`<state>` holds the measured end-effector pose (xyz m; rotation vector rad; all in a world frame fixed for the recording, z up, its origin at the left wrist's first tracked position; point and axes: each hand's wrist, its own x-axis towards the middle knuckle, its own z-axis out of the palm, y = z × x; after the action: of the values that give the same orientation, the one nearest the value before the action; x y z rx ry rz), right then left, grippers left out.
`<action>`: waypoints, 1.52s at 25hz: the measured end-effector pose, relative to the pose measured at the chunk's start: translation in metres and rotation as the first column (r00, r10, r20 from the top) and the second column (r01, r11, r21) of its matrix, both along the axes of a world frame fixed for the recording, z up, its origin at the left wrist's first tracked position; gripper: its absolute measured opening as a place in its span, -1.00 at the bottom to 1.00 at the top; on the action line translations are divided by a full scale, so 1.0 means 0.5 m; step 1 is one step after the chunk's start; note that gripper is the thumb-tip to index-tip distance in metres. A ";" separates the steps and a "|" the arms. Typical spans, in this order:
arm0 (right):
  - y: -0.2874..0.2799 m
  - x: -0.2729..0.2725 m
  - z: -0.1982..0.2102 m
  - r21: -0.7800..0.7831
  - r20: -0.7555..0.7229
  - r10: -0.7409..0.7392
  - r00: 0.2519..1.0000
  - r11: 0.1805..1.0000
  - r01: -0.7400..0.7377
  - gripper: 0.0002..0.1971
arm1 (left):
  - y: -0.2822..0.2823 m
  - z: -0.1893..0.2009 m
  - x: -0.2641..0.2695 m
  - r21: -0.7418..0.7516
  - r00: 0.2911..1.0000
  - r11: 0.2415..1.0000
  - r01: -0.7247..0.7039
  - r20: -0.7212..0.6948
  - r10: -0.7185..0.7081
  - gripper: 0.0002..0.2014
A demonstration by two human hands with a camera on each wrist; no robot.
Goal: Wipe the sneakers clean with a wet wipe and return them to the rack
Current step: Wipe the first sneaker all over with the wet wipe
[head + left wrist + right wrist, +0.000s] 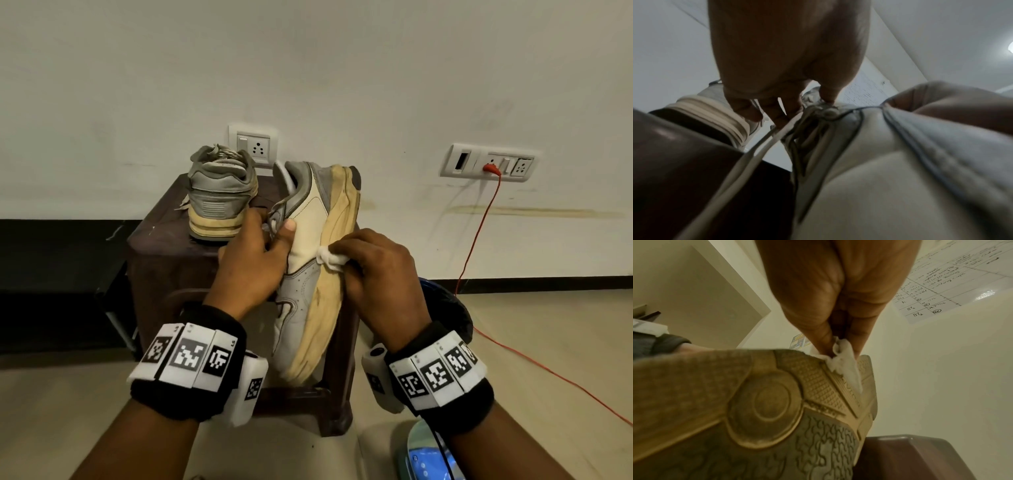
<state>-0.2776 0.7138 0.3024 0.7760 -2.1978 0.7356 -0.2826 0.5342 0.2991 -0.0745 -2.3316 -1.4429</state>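
A grey and cream sneaker (308, 274) is held on its side over a dark brown stool (161, 246), toe toward me, its yellowed sole (764, 402) facing right. My left hand (253, 260) grips its upper at the laces (813, 129), thumb on the cream side panel. My right hand (373, 270) pinches a bunched white wet wipe (330, 258) against the sole's edge; in the right wrist view the wet wipe (844, 366) lies on the tread. The second sneaker (221, 195) stands on the stool top, heel toward me.
The stool stands against a white wall with two socket plates (255, 145). A red cable (479, 240) runs from the right socket down across the floor. A dark bag (448, 308) sits behind my right wrist. A light blue pack (424, 455) lies on the floor below it.
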 end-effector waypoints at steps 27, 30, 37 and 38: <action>0.090 0.055 0.057 0.302 0.201 0.155 0.967 0.930 -0.212 -0.83 | 0.059 0.015 0.004 0.228 0.938 0.971 0.068 -0.347 0.016 -0.80; 0.079 0.051 0.037 0.286 0.091 0.091 0.992 0.951 -0.114 -0.79 | 0.053 0.014 -0.003 0.280 0.946 0.958 0.067 -0.323 0.028 -0.78; 0.063 0.016 0.018 0.121 0.073 0.041 0.997 0.991 -0.050 -0.86 | 0.022 0.021 0.010 0.216 0.921 0.896 0.388 -0.113 -0.372 -0.41; 0.059 0.014 0.015 0.124 0.074 0.034 0.997 0.991 -0.043 -0.85 | 0.015 0.016 0.009 0.137 0.919 0.909 0.393 -0.095 -0.383 -0.37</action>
<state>-0.2707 0.7433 0.3099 0.8689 -2.3171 0.6581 -0.2781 0.5416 0.3073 -0.5653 -2.2266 -1.7700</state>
